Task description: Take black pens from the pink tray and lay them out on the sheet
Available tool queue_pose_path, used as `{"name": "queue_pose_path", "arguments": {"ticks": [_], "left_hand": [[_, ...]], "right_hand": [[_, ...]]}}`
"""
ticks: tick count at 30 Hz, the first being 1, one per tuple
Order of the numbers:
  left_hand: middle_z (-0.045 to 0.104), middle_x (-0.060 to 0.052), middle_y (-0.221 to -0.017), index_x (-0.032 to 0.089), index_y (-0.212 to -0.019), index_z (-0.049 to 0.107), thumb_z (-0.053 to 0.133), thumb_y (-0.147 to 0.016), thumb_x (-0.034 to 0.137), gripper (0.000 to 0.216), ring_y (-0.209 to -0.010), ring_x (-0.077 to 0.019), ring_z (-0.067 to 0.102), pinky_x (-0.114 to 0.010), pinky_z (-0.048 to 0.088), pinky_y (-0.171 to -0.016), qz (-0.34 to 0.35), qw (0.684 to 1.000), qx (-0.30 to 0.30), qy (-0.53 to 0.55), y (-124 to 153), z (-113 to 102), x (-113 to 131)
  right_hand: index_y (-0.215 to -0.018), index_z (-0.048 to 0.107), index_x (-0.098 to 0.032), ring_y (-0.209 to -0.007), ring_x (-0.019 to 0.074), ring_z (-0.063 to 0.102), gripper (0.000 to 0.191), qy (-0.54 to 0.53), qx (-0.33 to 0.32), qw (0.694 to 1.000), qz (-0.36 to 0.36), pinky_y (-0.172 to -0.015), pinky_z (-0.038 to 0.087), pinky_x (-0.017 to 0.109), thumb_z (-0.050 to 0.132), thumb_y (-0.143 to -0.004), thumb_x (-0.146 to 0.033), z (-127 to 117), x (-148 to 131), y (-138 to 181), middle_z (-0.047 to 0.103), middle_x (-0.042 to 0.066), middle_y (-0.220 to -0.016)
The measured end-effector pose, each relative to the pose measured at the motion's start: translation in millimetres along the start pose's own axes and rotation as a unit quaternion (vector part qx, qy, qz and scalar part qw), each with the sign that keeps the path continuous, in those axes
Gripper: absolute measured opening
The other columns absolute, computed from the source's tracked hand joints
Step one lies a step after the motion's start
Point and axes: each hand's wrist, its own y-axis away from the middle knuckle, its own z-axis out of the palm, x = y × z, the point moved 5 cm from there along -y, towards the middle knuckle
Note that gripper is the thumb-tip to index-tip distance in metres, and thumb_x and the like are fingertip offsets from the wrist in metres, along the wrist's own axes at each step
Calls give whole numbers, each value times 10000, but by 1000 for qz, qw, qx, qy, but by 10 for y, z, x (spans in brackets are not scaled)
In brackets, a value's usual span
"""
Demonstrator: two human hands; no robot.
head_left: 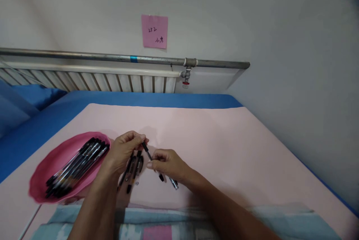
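Observation:
A slim pen [147, 150] with a black end slants between my two hands over the pink surface. My left hand [126, 146] pinches its black upper end between thumb and fingertips. Lower down, my right hand [167, 163] grips the barrel; a black tip shows beneath the fingers, apparently of the same pen. Under the right hand lies another item, a clear and silvery pen-like piece [173, 183], partly hidden. Several black pens [136, 169] rest side by side on the surface, just right of my left wrist, with a tiny pale bit [137, 183] beside them.
A pink scalloped bowl [39, 180] with several black pens [80, 167] stands at the left. Pink sheeting [213, 146] covers the blue table [157, 100]. Behind are a radiator [112, 82], a metal pipe [98, 56] and a valve [186, 77]. Patterned cloth [157, 215] lies along the near edge.

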Motion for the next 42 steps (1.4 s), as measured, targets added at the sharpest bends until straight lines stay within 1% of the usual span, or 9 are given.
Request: {"name": "queue_pose_path", "arguments": {"ticks": [6, 11, 14, 22, 28, 30, 34, 38, 42], "left_hand": [[641, -17, -642, 145, -553, 579, 712, -595, 391, 283, -566, -93, 516, -225, 386, -580, -6, 1000, 2, 18, -9, 15, -20], [682, -74, -833, 144, -847, 669, 651, -688, 365, 273, -789, -158, 602, -262, 435, -705, -41, 994, -70, 72, 49, 82, -1], [686, -87, -875, 145, -886, 671, 644, -705, 313, 249, -843, -176, 610, -276, 441, -734, -40, 990, -104, 89, 63, 89, 8], [686, -73, -844, 137, -773, 659, 698, -645, 312, 220, -790, -166, 621, -262, 448, -690, -62, 995, -68, 39, 36, 35, -17], [626, -6, -602, 139, -537, 530, 699, -625, 382, 308, -520, -71, 501, -201, 389, -537, -21, 1000, -1, -16, -12, -4, -28], [644, -14, -674, 139, -593, 575, 674, -647, 410, 294, -544, -72, 509, -204, 400, -554, -20, 1000, 2, -9, -9, -5, -23], [665, -61, -873, 149, -844, 663, 642, -681, 406, 305, -686, -112, 569, -241, 446, -646, -39, 997, -53, 34, 29, 35, 0], [670, -56, -818, 147, -788, 670, 700, -631, 327, 241, -731, -126, 585, -224, 437, -650, -53, 997, -51, 35, 39, 14, -12], [645, -27, -683, 136, -705, 657, 688, -639, 349, 225, -596, -91, 538, -202, 405, -578, -23, 999, -33, -19, 8, 6, -9]], "right_hand": [[-639, 477, -166, -416, 53, 419, 221, -8, -1, 1000, 1, -382, 311, 168, 594, -728, -331, 0, -9, 4, 471, -52, -531], [-634, 510, -152, -458, 51, 417, 174, -21, -20, 1000, -3, -417, 316, 163, 554, -749, -274, 10, -99, 14, 484, -39, -545], [-657, 534, -149, -477, 56, 432, 139, -32, -22, 999, -2, -446, 336, 168, 540, -753, -250, 15, -114, 16, 488, -37, -547], [-626, 498, -152, -459, 43, 413, 183, -29, -32, 999, -11, -430, 319, 161, 559, -749, -273, 36, -71, 14, 483, -44, -552], [-637, 494, -158, -419, 45, 406, 203, -5, -11, 1000, 1, -388, 316, 163, 573, -741, -313, 8, -23, 2, 476, -49, -554], [-646, 496, -159, -423, 46, 414, 195, -4, -10, 1000, 4, -388, 328, 164, 569, -743, -311, 0, -11, -3, 482, -45, -568], [-651, 496, -159, -439, 54, 431, 189, 2, -7, 1000, -3, -387, 340, 164, 551, -755, -307, -16, -5, -10, 491, -39, -577], [-653, 508, -154, -460, 53, 445, 180, 9, -9, 1000, -11, -412, 344, 163, 553, -757, -294, -13, -17, -5, 502, -33, -590], [-639, 500, -153, -437, 52, 431, 193, 7, -13, 1000, -4, -402, 330, 169, 561, -750, -300, 2, -15, 2, 490, -36, -578]]}}
